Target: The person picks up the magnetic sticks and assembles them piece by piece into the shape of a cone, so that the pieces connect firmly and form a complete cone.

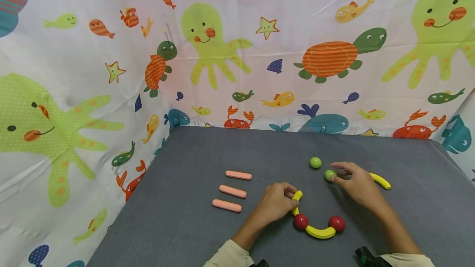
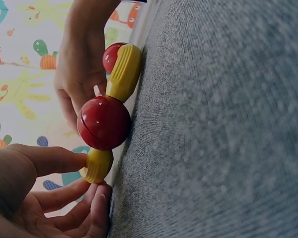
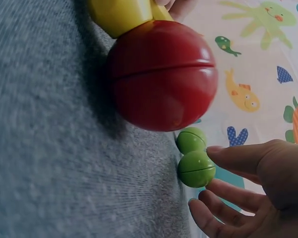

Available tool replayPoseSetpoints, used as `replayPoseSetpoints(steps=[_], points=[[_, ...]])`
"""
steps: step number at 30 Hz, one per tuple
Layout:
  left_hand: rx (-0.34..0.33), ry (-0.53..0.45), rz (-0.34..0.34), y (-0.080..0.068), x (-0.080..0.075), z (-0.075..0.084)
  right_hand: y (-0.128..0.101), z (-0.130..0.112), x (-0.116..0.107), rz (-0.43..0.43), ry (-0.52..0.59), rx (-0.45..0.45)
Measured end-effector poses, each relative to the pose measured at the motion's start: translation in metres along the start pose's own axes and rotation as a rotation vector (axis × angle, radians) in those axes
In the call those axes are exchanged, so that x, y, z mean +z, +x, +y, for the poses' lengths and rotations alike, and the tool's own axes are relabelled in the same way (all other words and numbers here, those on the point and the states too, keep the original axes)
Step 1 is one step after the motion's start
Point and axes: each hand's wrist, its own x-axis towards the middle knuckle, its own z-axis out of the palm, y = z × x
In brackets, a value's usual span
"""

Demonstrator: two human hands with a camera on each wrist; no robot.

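My left hand (image 1: pixel 275 203) pinches a yellow curved stick (image 1: pixel 297 196) between thumb and fingers, low over the grey table. The lower end of that stick meets a red ball (image 1: pixel 301 221). From there a second yellow curved stick (image 1: pixel 320 233) runs along to another red ball (image 1: pixel 337 223), making a bent chain. Farther back, my right hand (image 1: pixel 354 185) holds a green ball (image 3: pixel 196 169) with the thumb on one side and a finger on the other. Another green ball (image 1: pixel 315 162) lies just behind it, to the left.
Three pink sticks (image 1: pixel 232 191) lie in a slanting row left of my left hand. A third yellow curved stick (image 1: pixel 382 181) lies beyond my right hand, partly hidden by it. A curtain (image 1: pixel 282 7) with sea animals hangs behind the grey table (image 1: pixel 178 217).
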Motion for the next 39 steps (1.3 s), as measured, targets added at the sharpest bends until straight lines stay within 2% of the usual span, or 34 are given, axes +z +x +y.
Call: replayPoseSetpoints(steps=[8,24,39], points=[[0.006,-0.025,-0.007,0.0,-0.0002,-0.0004,0.0023,0.0058,0.0036,-0.029,0.012,-0.007],[0.012,-0.005,-0.008,0.0006,0.0002,-0.0019,0.0026,0.0071,0.0041,-0.047,0.018,-0.016],[-0.007,-0.031,-0.022,0.0006,-0.0003,-0.002,0.0026,0.0089,0.0047,-0.061,0.024,-0.002]])
